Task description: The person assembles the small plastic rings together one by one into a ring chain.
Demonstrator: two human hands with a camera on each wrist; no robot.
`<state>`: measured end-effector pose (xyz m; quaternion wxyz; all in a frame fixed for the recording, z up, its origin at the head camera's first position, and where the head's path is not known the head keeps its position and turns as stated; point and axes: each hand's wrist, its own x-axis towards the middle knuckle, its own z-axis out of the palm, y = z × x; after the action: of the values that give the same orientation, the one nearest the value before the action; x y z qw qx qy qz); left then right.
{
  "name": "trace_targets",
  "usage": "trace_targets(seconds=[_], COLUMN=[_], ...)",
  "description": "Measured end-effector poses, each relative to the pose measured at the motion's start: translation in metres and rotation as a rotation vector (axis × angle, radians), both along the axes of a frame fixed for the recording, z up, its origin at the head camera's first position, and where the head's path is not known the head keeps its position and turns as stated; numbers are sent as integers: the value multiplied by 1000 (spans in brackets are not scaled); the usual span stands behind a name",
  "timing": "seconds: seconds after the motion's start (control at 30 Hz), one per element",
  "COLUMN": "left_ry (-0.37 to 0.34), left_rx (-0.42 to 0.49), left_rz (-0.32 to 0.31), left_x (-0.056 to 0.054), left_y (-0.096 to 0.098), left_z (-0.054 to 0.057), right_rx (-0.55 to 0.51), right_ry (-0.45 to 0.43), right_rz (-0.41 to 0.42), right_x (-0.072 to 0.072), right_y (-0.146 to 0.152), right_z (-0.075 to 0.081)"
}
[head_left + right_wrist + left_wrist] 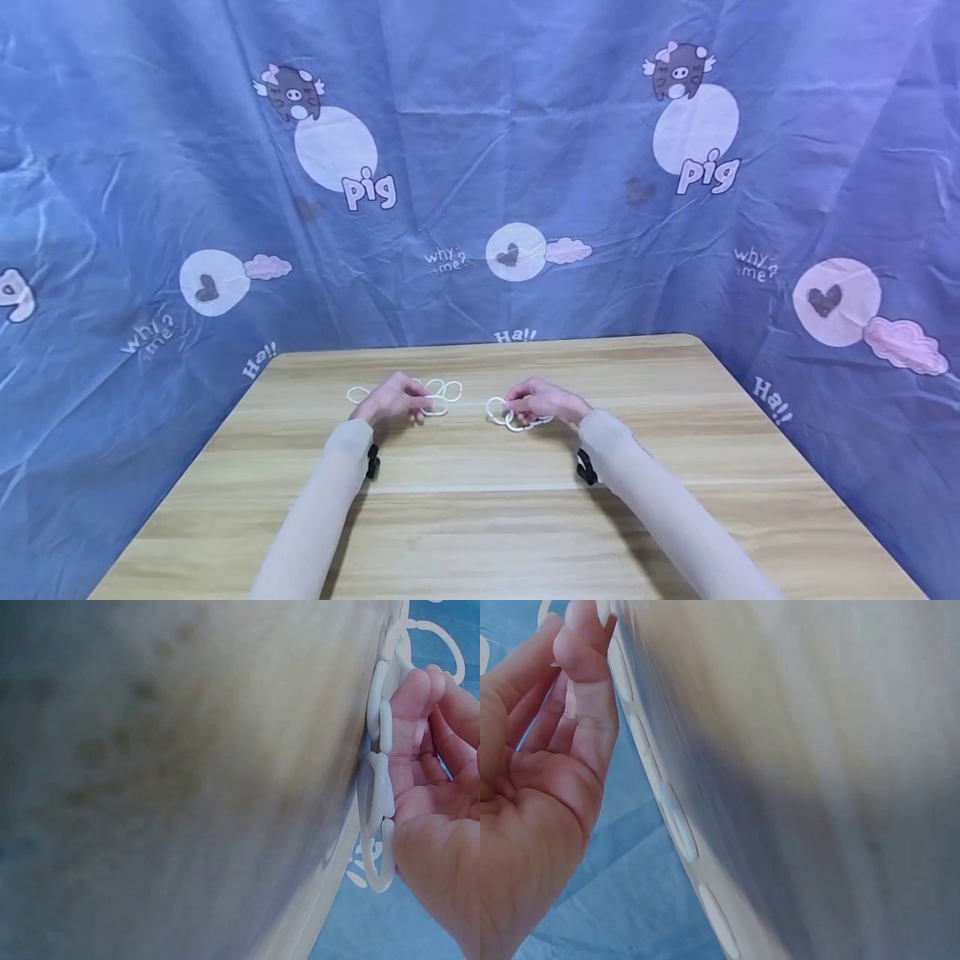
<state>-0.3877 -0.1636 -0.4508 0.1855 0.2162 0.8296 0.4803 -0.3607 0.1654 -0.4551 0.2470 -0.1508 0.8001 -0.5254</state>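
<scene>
My right hand [531, 400] pinches a white plastic ring [495, 409] between thumb and fingertips. In the right wrist view this ring [450, 646] stands tilted up off the table, linked to a short chain of white rings [373, 787] that hangs along beneath the palm. On the left, my left hand [395, 397] pinches the near edge of another white ring [437, 411], low over the tabletop. From the left wrist, the fingertips of this hand [547, 742] come together near the top edge, and the ring there is mostly hidden by them.
Several loose white rings lie around the left hand, among them one ring [452, 392] beyond the fingertips and one ring [357, 395] left of the wrist. The wooden table [480, 533] ends at a blue printed curtain [450, 167] at the back and sides.
</scene>
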Motion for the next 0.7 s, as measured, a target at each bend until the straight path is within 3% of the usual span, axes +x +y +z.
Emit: trace_targets(seconds=[0.27,0.47,0.7], left_ry=[152,156,108], left_rx=[-7,44,143], left_rz=[36,56,102], left_x=[6,10,12], left_y=[20,39,51], left_z=[0,3,2], right_rx=[2,-1,-3], right_ry=[11,17,25], right_rz=[-4,3,10], right_x=[-4,-3,-6], right_y=[-1,-1,1], right_z=[-3,-5,-6])
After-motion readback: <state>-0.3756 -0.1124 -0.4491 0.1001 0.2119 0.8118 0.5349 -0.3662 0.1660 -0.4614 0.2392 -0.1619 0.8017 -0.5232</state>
